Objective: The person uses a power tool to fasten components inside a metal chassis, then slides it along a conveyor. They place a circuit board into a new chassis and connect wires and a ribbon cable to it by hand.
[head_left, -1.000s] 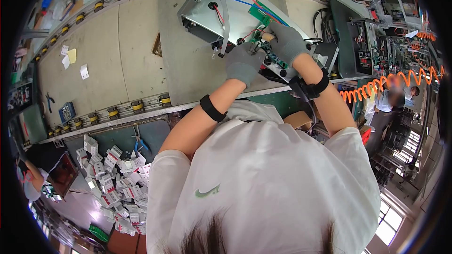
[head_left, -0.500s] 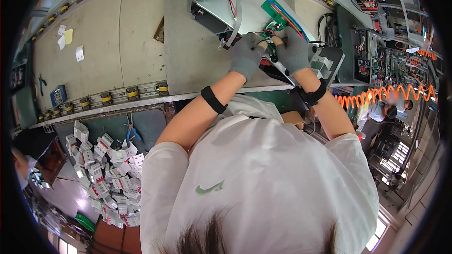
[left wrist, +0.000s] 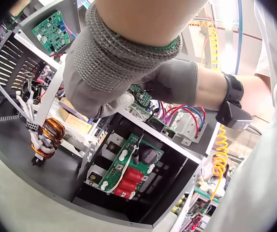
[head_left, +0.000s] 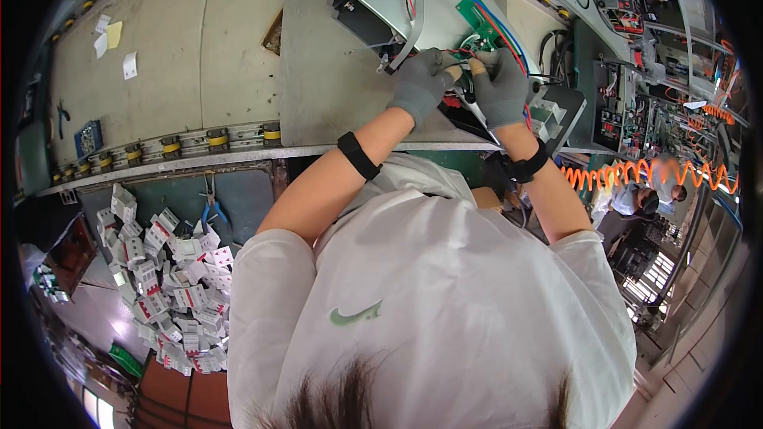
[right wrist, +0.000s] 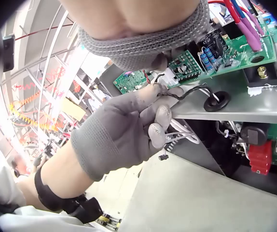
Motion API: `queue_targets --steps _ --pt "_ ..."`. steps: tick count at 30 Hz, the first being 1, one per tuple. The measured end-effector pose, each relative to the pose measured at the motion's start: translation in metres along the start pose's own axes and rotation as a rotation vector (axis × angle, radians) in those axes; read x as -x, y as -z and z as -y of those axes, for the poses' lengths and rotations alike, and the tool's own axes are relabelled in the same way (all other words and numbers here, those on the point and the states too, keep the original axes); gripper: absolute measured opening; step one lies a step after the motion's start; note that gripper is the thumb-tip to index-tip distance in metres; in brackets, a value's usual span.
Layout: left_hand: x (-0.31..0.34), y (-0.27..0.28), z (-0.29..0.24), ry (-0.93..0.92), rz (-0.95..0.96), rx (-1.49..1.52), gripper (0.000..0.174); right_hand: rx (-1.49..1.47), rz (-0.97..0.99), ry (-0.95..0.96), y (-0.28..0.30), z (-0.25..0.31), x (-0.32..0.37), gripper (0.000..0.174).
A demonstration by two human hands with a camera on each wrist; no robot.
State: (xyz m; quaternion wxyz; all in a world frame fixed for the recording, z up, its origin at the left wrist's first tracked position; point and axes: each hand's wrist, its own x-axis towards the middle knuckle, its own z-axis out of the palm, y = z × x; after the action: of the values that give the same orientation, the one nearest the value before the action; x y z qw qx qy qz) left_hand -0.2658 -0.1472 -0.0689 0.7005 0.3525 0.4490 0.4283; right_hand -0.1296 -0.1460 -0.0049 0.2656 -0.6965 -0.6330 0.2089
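Observation:
A metal chassis (head_left: 373, 0) with green circuit boards (head_left: 474, 20) lies on the bench, red and blue wires rising over it. Both hands wear grey gloves and meet near its front edge. My left hand (right wrist: 119, 128) pinches thin black wires (right wrist: 191, 91) between thumb and finger, in the right wrist view. White wires (right wrist: 189, 133) with a small black connector (right wrist: 163, 157) hang by its curled lower fingers. Beside it is my right hand (head_left: 501, 89), its bent fingers close to the left fingertips; what they hold is mostly hidden and I cannot tell.
A copper-wound coil (left wrist: 51, 135) and a board with red components (left wrist: 129, 179) sit inside the chassis. Numerous white breakers (head_left: 171, 286) are heaped at left, near blue-handled pliers (head_left: 213, 210). A roller rail (head_left: 214, 139) runs along the bench edge. An orange coiled hose (head_left: 652, 175) hangs at right.
The head view has shifted, so the chassis appears farther right and higher. My right hand has drawn back from the board toward the chassis's near edge, and the two hands' fingertips have come together.

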Motion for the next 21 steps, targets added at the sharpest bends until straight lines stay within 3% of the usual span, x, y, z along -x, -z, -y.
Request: queue_targets --steps 3,6,8,11,17,21 --pt "0.001 0.001 -0.007 -0.017 0.008 -0.110 0.021 0.017 -0.030 0.077 0.000 0.003 0.000 0.016" --pt "-0.009 -0.001 0.016 -0.040 0.004 -0.029 0.019 0.159 0.085 0.070 0.014 0.017 -0.009 0.015" --pt "-0.007 -0.001 0.012 -0.048 -0.003 -0.051 0.020 0.368 0.290 0.064 0.022 0.025 -0.023 0.015" --pt "-0.007 -0.002 0.013 -0.037 -0.012 -0.070 0.022 0.430 0.391 0.019 0.020 0.025 -0.035 0.018" --pt "-0.003 0.001 -0.001 0.003 0.000 -0.174 0.025 0.582 0.319 0.158 0.009 0.042 -0.021 0.018" --pt "-0.005 0.000 -0.005 0.043 0.003 -0.198 0.029 0.562 0.293 0.153 0.010 0.034 -0.020 0.017"
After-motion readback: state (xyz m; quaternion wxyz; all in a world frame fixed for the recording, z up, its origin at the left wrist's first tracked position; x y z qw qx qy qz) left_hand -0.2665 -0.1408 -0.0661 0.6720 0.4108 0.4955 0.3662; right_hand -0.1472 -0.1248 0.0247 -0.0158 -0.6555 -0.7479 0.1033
